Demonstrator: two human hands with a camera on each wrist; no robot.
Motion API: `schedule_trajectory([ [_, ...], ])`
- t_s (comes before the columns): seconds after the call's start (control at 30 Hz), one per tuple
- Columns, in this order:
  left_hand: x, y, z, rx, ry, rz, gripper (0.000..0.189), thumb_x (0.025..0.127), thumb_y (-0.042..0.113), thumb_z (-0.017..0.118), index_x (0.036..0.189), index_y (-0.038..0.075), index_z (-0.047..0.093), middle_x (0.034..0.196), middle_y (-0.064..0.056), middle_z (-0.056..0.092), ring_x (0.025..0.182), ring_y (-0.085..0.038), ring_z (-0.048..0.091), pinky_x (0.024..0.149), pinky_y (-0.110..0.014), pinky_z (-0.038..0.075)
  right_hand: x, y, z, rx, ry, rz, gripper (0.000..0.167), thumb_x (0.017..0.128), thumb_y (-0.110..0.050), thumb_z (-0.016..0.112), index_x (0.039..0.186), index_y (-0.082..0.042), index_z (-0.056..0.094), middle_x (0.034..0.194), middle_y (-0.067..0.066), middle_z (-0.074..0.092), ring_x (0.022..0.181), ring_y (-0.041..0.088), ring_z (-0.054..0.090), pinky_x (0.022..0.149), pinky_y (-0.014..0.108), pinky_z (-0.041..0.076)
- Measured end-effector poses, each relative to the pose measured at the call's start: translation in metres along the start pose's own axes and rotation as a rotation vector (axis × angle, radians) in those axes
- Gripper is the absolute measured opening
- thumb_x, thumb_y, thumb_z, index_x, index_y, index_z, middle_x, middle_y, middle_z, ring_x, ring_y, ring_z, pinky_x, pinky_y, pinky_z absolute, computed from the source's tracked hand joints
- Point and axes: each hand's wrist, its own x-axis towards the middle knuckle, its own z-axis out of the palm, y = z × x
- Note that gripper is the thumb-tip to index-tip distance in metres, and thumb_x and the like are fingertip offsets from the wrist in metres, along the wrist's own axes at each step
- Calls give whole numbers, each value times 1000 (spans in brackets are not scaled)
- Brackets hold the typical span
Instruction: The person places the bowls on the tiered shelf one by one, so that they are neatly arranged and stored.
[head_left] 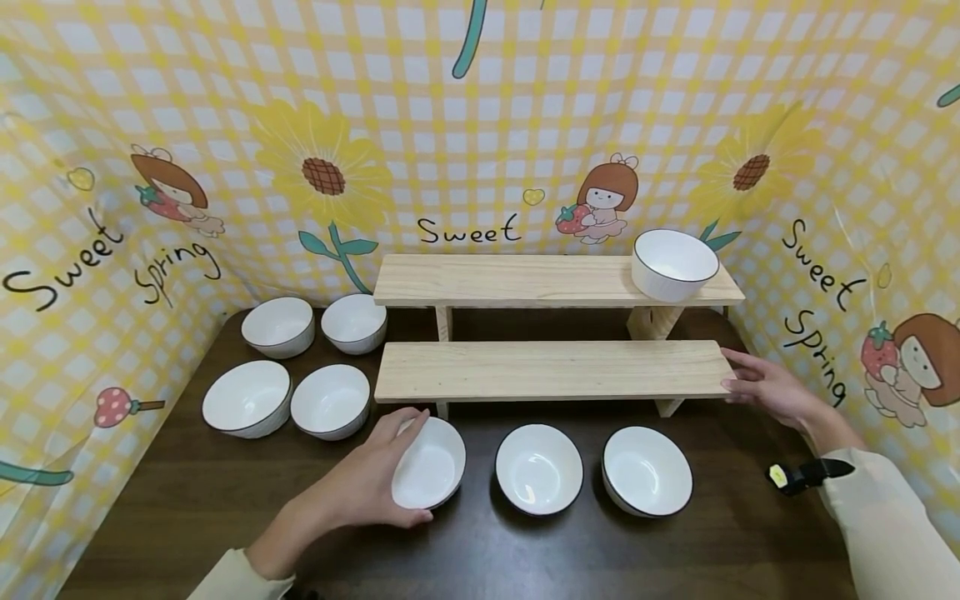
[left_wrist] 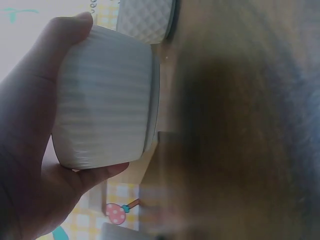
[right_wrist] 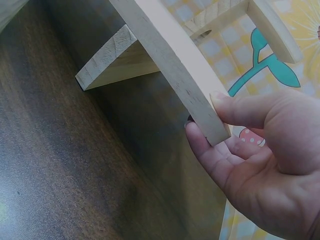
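Gripping ribbed white bowl [head_left: 431, 463] in left hand [head_left: 366, 481], left of two near white bowls [head_left: 538, 469]; pinching lower board [head_left: 551, 369] of two-tier wooden shelf [head_left: 510, 279] at right end with right hand [head_left: 776, 396].

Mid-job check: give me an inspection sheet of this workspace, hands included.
Surface: dark brown wood-look tabletop.
Job's things: two-tier pale wooden shelf; eight round white bowls with dark rims, one on the upper board, seven off the shelf.
Clutter: nothing seen.
Grips: left grip holds the nearest-left bowl; right grip pinches the lower board at its right end.
Cables: nothing seen.
Surroundings: yellow-and-white checked fabric with cartoon prints.
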Motion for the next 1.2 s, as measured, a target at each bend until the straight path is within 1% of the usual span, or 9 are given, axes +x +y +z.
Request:
schedule_trajectory([
  [0.23,5,2,-13,54,13,12,123,64,51,93,159,2,32,155,-12,34,134,-28,46,98,-45,51,1,4,-1,-13,6,-5,73,103,-5,58,157,11,11,130,37,52,92,5,64,82,33,57],
  [0.4,9,4,-20,65,30,28,123,63,51,93,159,3,32,154,-12,34,134,-29,46,96,-45,52,1,4,0,-21,12,3,74,103,-8,58,158,10,12,133,40,48,93,6,64,83,33,57],
  [0.63,17,7,-31,74,7,35,123,66,55,91,160,4,30,155,-14,33,136,-30,44,97,-46,52,1,5,-1,-25,9,0,74,103,-9,59,158,9,12,136,44,45,94,5,64,85,34,57],
  [0.73,23,9,-38,75,-7,37,124,66,58,90,160,5,29,156,-15,32,135,-31,46,96,-45,52,1,6,-1,-25,8,0,74,103,-8,59,158,9,12,135,42,47,94,5,64,85,35,57],
  [0.93,38,14,-55,53,-34,39,124,68,55,90,162,7,25,159,-17,28,135,-31,45,97,-45,52,1,6,-1,-22,9,5,74,103,-7,59,158,10,12,132,38,50,93,5,64,85,34,57],
  [1.03,47,17,-63,61,-36,56,125,68,56,89,162,6,24,159,-17,27,136,-31,44,98,-45,51,1,6,-2,-20,7,4,74,103,-8,59,157,11,11,132,39,50,93,5,64,84,34,57],
  [1.2,60,20,-71,52,-26,92,124,68,54,90,161,5,25,159,-15,26,139,-32,41,101,-47,49,2,5,-2,-15,8,8,75,103,-8,59,158,11,11,133,39,49,93,5,64,84,34,57],
])
